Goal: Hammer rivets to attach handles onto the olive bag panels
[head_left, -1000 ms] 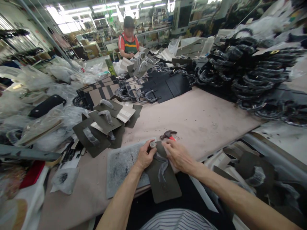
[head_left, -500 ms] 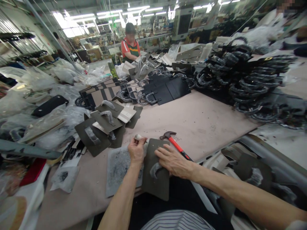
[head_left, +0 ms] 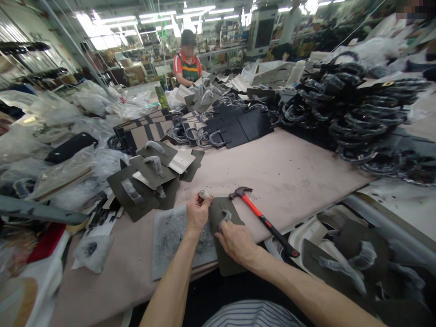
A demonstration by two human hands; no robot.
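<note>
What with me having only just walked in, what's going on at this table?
The camera wearer's left hand holds a small pale cylinder; the right hand is at the wrapped handle of a dark panel. A speckled grey slab lies to the panel's left, and a red-and-black hammer to its right. Another person is farther back.
</note>
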